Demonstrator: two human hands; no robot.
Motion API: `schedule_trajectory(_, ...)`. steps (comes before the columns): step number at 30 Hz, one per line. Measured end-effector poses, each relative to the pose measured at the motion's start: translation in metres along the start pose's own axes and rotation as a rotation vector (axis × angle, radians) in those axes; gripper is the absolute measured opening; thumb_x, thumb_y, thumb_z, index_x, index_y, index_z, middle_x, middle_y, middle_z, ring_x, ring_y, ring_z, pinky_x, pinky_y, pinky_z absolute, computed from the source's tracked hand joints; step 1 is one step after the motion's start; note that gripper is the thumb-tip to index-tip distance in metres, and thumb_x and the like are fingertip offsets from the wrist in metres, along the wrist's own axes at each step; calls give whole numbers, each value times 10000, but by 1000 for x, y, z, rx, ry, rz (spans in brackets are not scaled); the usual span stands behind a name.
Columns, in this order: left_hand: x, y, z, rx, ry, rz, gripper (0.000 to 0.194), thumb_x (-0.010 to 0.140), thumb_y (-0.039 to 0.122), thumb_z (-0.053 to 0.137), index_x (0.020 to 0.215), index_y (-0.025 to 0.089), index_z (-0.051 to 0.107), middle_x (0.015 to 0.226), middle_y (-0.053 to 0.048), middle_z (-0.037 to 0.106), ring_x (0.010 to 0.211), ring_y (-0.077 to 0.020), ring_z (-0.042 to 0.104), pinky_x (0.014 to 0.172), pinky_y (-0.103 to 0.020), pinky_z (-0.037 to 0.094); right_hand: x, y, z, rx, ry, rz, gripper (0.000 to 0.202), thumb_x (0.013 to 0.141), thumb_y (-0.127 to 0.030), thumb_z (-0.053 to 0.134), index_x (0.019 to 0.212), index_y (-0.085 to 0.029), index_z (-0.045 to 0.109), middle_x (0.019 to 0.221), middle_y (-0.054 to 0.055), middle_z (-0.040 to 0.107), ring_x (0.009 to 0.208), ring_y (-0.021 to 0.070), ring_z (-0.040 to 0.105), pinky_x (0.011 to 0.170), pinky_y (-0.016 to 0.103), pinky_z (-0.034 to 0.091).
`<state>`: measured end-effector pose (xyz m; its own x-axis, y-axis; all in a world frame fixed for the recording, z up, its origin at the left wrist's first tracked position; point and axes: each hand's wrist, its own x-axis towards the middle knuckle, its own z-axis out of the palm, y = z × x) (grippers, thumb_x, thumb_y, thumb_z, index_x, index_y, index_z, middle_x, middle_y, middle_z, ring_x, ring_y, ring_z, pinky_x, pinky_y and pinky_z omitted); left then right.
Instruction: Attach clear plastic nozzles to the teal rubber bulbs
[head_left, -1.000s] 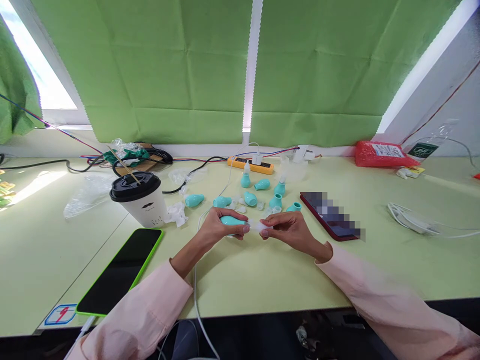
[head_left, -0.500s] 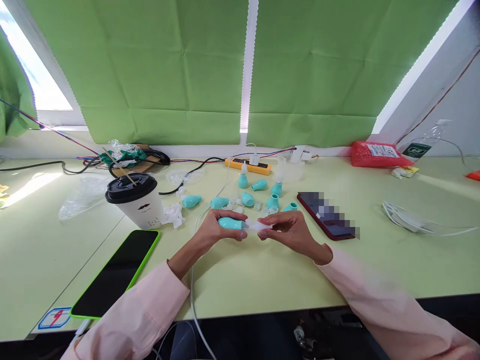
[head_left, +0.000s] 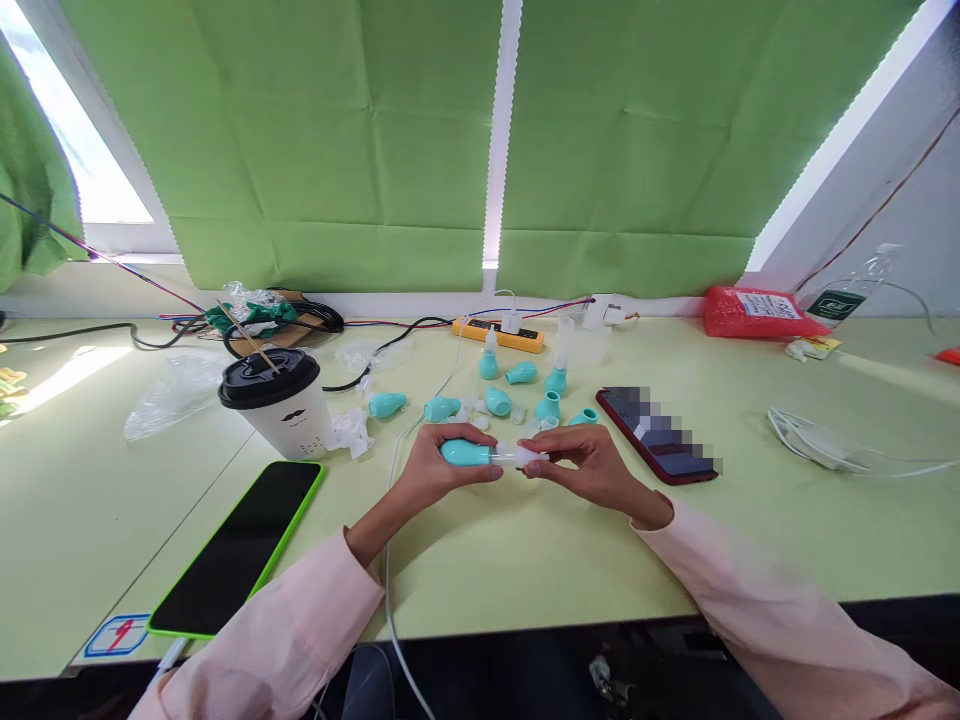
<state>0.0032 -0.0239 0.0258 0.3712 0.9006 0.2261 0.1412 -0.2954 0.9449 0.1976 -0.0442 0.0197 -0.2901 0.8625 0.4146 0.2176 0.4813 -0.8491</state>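
Note:
Between the fingers and thumb of my left hand [head_left: 427, 468] lies a teal nasal aspirator bulb [head_left: 463, 453], held on its side. My right hand [head_left: 592, 467] pinches the white tip of a clear nozzle [head_left: 507, 455], which lines up with the bulb's mouth and appears to meet it. Just beyond my hands are several loose teal bulbs [head_left: 496, 402], some lying and some standing mouth up. Two bulbs stand upright with clear nozzles on them, one near the power strip [head_left: 488, 362] and another [head_left: 556, 379] to its right. Small translucent pieces [head_left: 517, 413] lie among them.
A white paper cup [head_left: 289, 425] with a black lid and a crumpled tissue [head_left: 350, 433] stand left. A green-edged phone [head_left: 240, 545] and a dark red phone [head_left: 660, 440] flank my arms. A white cable [head_left: 390, 590] passes under my left wrist. Coiled cable [head_left: 825, 450] lies right.
The clear neck of the nozzle shows more plainly between the bulb and my right fingers. Both hands keep their grip, and the whole view has shifted slightly.

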Motion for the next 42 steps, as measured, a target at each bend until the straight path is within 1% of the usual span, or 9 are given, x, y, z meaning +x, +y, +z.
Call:
schedule_trajectory(6,-2,1,8,-14,-5,-27,335,492,312,708,774,151,629,845,-42,630,793,-192,564,695,-272,453,-3,-8,2,54,133,44,222,571,-227,681,787,-175,673,650,38,655,537,135,583,513,278,527)
schedule_trajectory(9,-2,4,7,-107,-34,8,362,615,346,618,920,152,596,946,-63,609,893,-202,537,750,-281,437,-1,-20,-2,89,192,110,196,598,-262,660,770,-169,675,587,26,643,468,125,564,475,279,512)
schedule_trajectory(13,4,1,-4,-174,91,44,368,780,363,381,1046,146,515,1015,-87,570,897,-176,529,739,-289,439,14,-39,-20,0,342,137,165,609,-306,645,704,-176,676,504,4,603,445,118,539,445,255,478)
schedule_trajectory(18,9,-5,-14,530,237,103,265,735,325,429,847,160,605,810,-56,583,759,-170,509,631,-277,431,52,-37,-50,-345,482,-19,199,664,-353,573,673,-170,651,535,12,595,470,123,534,482,252,450)
schedule_trajectory(22,6,-6,-13,956,-16,152,283,648,324,525,875,181,613,763,-56,568,776,-208,490,667,-317,416,84,-18,-59,-736,382,26,273,715,-341,488,574,-143,612,499,21,574,492,128,525,526,248,414)
schedule_trajectory(28,7,-17,-12,1168,-271,150,243,690,227,504,904,169,603,803,-90,570,812,-227,497,660,-318,409,114,15,-50,-1132,276,307,213,703,-310,480,703,-139,608,739,86,617,735,203,553,602,267,395)
schedule_trajectory(33,12,-22,-14,1171,-290,176,228,718,166,481,922,176,584,774,-82,576,794,-224,504,631,-306,396,124,35,-48,-1147,249,372,206,698,-294,498,772,-129,597,790,104,603,782,222,550,603,274,396)
schedule_trajectory(38,15,-26,-17,1151,-255,187,228,722,204,499,936,187,576,829,-79,569,812,-224,498,654,-319,394,112,25,-42,-1160,276,384,348,713,-381,487,944,-132,563,805,113,598,839,249,528,641,309,395)
schedule_trajectory(42,15,-31,-16,1131,-225,252,207,748,234,464,913,189,581,851,-77,552,810,-207,492,680,-316,393,80,10,-17,-1105,247,50,300,792,-312,393,1009,-154,527,799,77,603,769,198,543,663,294,392)
